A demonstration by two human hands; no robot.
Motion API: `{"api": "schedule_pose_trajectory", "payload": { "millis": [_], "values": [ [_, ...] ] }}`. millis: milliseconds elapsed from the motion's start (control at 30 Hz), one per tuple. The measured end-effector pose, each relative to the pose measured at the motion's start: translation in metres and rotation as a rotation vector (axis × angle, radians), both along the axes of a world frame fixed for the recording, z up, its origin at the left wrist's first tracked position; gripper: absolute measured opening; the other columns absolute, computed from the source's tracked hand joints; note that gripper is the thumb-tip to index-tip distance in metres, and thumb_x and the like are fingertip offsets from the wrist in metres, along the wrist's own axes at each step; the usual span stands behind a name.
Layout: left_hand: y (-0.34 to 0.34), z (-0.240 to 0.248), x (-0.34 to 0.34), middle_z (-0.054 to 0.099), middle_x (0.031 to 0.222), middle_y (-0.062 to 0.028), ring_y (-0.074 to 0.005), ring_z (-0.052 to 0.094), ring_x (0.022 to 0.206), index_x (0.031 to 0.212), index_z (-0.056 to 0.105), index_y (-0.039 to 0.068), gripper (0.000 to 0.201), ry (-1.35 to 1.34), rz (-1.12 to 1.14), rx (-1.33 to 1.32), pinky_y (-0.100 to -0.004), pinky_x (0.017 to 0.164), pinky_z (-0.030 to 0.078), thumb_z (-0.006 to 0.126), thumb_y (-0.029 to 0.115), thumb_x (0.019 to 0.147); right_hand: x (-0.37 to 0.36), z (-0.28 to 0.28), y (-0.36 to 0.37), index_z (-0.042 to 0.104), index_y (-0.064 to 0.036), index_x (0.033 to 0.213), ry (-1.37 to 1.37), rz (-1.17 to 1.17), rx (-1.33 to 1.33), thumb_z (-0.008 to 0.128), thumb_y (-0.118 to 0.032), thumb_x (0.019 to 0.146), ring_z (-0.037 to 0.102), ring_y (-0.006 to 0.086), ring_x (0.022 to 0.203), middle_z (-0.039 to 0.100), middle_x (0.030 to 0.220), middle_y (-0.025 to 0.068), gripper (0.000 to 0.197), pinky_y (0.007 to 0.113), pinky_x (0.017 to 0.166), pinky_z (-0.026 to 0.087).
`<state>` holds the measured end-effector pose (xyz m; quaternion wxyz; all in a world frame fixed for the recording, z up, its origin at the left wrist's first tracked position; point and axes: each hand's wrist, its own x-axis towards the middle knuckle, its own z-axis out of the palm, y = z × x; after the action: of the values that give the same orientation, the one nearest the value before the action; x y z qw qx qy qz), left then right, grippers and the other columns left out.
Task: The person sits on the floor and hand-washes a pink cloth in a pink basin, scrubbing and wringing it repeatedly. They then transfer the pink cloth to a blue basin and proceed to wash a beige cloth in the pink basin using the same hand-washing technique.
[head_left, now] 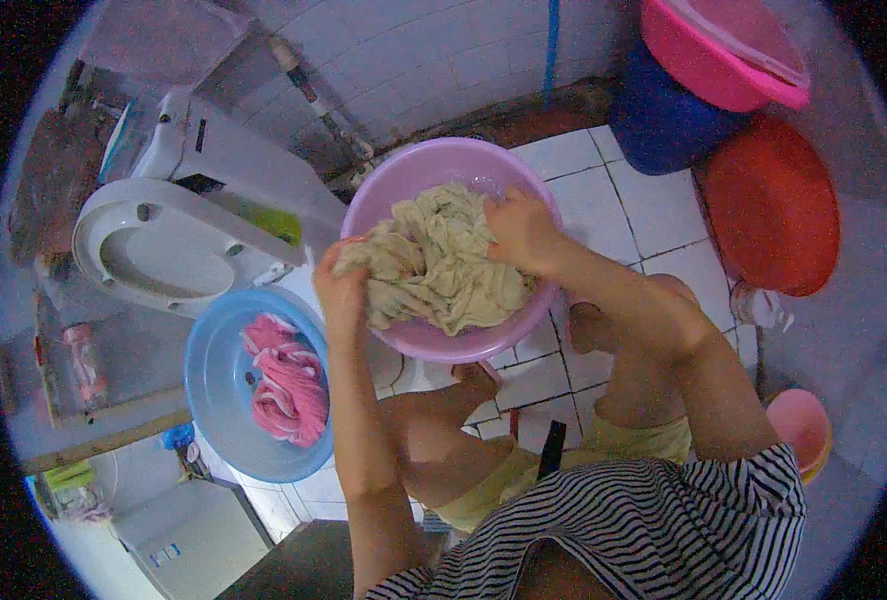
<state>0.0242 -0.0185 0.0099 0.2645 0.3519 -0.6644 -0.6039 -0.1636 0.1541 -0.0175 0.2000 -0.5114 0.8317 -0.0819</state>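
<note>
A bunched, wet-looking beige cloth (444, 260) lies in a pink-purple basin (449, 347) on the tiled floor in front of me. My left hand (342, 285) grips the cloth's left edge at the basin's rim. On the other side, my right hand (524, 232) is closed on the cloth's right part, inside the rim. The cloth's kind cannot be made out. Some bubbly water shows at the basin's far side. Left of it stands a light blue basin (219, 400) with a pink, white-edged cloth (294, 390) in it.
A toilet (169, 245) with its lid raised stands at the left. At the far right are a dark blue bucket (664, 115), a bright pink basin (714, 60) on top of it, and a red basin (779, 205). A small pink tub (800, 428) sits at the right.
</note>
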Motion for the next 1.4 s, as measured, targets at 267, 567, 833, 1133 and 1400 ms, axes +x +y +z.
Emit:
{"api": "schedule_pose_trajectory", "payload": {
  "millis": [267, 567, 833, 1133, 1400],
  "values": [
    [0.007, 0.010, 0.017, 0.057, 0.090, -0.0117, -0.0244, 0.059, 0.082, 0.096, 0.052, -0.001, 0.045, 0.468, 0.017, 0.350, -0.0315, 0.075, 0.051, 0.041, -0.002, 0.052, 0.017, -0.062, -0.047, 0.040, -0.0050, 0.129, 0.086, 0.283, -0.593, 0.068, -0.017, 0.066, 0.047, 0.0304, 0.114, 0.042, 0.132, 0.0160, 0.070, 0.043, 0.096, 0.038],
    [-0.009, -0.010, 0.018, 0.053, 0.104, -0.0143, -0.0297, 0.054, 0.101, 0.109, 0.048, -0.001, 0.055, 0.536, 0.185, 0.491, -0.0403, 0.090, 0.046, 0.042, 0.000, 0.054, 0.039, -0.049, -0.045, 0.062, -0.0048, 0.097, -0.232, 0.022, -0.087, 0.065, -0.023, 0.067, 0.062, 0.0329, 0.080, 0.064, 0.088, 0.0144, 0.035, 0.040, 0.073, 0.050],
    [-0.012, -0.019, 0.002, 0.049, 0.118, -0.0155, -0.0318, 0.050, 0.109, 0.125, 0.042, 0.001, 0.069, 0.567, 0.119, 0.562, -0.0431, 0.093, 0.044, 0.038, -0.005, 0.056, 0.030, 0.001, -0.026, 0.067, -0.0066, 0.076, -0.852, 0.294, -0.055, 0.065, -0.029, 0.068, 0.062, 0.0196, 0.069, 0.064, 0.069, 0.0093, 0.024, 0.035, 0.062, 0.048],
    [0.012, -0.002, -0.020, 0.045, 0.126, -0.0158, -0.0345, 0.042, 0.118, 0.132, 0.037, 0.003, 0.078, 0.662, 0.051, 0.707, -0.0470, 0.101, 0.036, 0.040, 0.000, 0.054, 0.017, 0.026, -0.005, 0.065, -0.0042, 0.080, -0.482, 0.293, 0.250, 0.064, -0.017, 0.064, 0.060, 0.0228, 0.075, 0.063, 0.080, 0.0094, 0.021, 0.035, 0.068, 0.047],
    [0.020, 0.004, -0.016, 0.040, 0.131, -0.0179, -0.0393, 0.036, 0.123, 0.135, 0.034, 0.008, 0.085, 0.823, -0.117, 0.839, -0.0515, 0.104, 0.029, 0.045, 0.008, 0.051, 0.024, -0.004, -0.033, 0.052, 0.0008, 0.117, -0.851, 0.014, -0.452, 0.065, -0.022, 0.069, 0.054, 0.0287, 0.104, 0.058, 0.113, 0.0176, 0.055, 0.038, 0.089, 0.042]
  ]
}}
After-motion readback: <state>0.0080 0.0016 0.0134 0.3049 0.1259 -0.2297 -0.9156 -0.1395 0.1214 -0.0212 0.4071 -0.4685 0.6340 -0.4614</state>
